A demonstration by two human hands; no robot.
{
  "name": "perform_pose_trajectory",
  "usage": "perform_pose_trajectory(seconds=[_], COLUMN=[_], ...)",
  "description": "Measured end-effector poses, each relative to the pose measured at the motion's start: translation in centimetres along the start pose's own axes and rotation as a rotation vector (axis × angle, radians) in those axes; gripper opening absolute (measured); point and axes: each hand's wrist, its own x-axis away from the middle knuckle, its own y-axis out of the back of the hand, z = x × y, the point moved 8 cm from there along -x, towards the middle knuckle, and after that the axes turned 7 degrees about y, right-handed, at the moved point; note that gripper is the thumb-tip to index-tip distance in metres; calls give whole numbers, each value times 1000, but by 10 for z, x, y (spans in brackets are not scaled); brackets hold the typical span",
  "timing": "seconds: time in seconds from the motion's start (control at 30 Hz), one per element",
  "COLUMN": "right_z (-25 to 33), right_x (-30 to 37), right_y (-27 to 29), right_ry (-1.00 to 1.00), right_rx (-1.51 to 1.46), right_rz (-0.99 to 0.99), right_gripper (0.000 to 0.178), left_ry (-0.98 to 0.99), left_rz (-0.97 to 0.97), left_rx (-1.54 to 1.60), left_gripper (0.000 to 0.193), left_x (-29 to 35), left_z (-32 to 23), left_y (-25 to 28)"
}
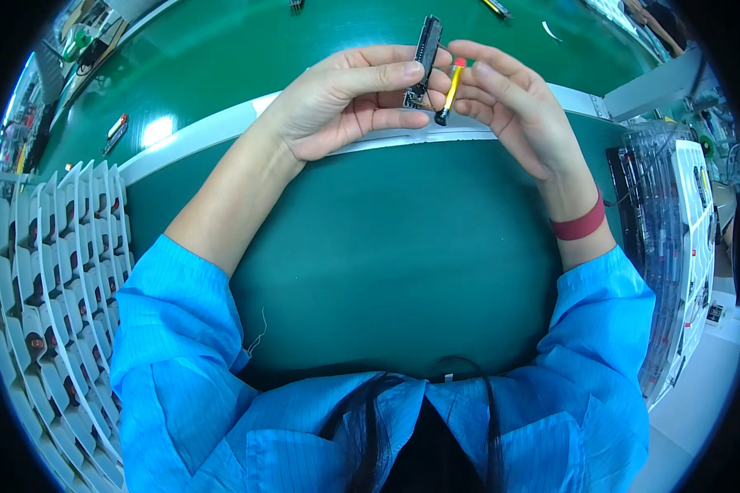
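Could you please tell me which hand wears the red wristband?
The right hand, by the yellow tube, wears the wristband; the left hand, holding the black part, has none.

From the wearer's head, 1 wide fisheye view looks down and forward at the green work surface [395, 263] nearby.

On the green desk [222, 74], a little red-and-black thing [117, 131] lies near the left edge, a white strip [552, 31] toward the right.

No text, labels, brands, numbers or signs readable; any markings too small or blurred.
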Motion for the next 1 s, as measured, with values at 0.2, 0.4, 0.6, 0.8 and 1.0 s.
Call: perform_pose_trajectory(seconds=[0.2, 0.4, 0.6, 0.8, 1.0], right_z=[24, 9, 21, 30, 31], right_x=[13, 9, 3, 8, 9], right_y=[-2, -4, 4, 3, 2], right_ry=[279, 81, 58, 220, 297], right_rx=[414, -57, 177, 527, 589], right_rz=[-105, 53, 180, -70, -126], right_gripper=[27, 32, 31, 30, 33], left_ry=[49, 58, 80, 62, 70], left_rz=[-59, 35, 1, -279, -233], left_rx=[-112, 26, -103, -287, -329], left_gripper=[36, 37, 37, 36, 36], left_x=[-3, 0, -3, -2, -5], left_z=[11, 12, 15, 18, 22], left_y=[3, -1, -4, 6, 8])
